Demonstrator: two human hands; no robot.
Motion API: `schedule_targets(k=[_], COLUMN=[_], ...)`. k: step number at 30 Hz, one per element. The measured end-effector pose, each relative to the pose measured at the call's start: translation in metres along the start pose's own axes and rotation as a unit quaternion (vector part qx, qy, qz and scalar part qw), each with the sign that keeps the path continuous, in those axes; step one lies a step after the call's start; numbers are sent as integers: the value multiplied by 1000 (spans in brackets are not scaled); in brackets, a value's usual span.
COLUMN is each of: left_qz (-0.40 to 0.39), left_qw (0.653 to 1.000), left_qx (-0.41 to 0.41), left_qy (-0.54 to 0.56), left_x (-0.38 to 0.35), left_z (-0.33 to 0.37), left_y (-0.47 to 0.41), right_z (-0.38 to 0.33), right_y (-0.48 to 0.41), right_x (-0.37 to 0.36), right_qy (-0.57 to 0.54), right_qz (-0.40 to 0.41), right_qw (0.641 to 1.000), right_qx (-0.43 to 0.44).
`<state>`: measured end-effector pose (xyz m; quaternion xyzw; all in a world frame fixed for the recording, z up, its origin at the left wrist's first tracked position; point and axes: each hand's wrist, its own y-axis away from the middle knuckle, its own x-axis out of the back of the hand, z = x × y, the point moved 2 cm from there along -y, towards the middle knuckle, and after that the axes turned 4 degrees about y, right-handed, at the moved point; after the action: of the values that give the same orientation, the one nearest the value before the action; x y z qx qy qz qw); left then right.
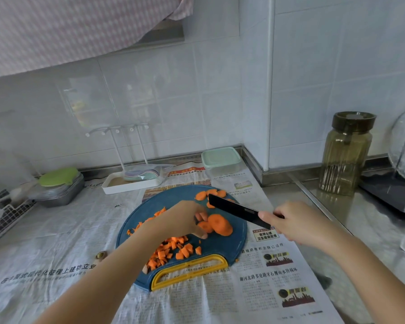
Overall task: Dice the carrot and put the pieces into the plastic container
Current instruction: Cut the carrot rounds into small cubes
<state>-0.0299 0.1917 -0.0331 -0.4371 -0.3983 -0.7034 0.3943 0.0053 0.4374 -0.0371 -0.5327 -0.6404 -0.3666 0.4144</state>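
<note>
A round blue cutting board (229, 249) with a yellow handle lies on newspaper. My left hand (185, 218) pinches a small stack of round carrot slices (218, 224) near the board's middle. My right hand (297, 222) grips a black knife (234, 208), its blade raised over the board and pointing to the far left. A pile of diced carrot (171, 251) lies at the board's near left, partly hidden by my left forearm. More round slices (208, 195) lie at the far edge. The plastic container (221, 160) with a pale green lid stands behind the board.
A white tray (117, 184) with a rack stands at the back. A metal tin with a green lid (60, 183) is at the left. A tall glass jar (345, 153) and a black scale (388, 192) stand at the right. A carrot end (101, 255) lies on the newspaper.
</note>
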Motion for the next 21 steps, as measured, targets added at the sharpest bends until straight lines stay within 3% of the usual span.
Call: schedule_targets(k=[6,11,15,21], left_qz=[29,116,100,156], left_qw=[999,991,993,986], left_qx=[10,20,-21,9], left_qy=[-22,64,52,54], left_x=[8,17,2,-22], left_z=[-5,-6,18,26], left_y=[-1,8,14,11], right_z=[-6,-10,-13,-25], right_y=[2,6,9,13], right_x=[-15,-22,-24,-36], right_qy=[0,2,2,71], right_qz=[0,13,20,54], right_qw=[1000,1000,1000,996], right_qx=[3,-11,-19,7])
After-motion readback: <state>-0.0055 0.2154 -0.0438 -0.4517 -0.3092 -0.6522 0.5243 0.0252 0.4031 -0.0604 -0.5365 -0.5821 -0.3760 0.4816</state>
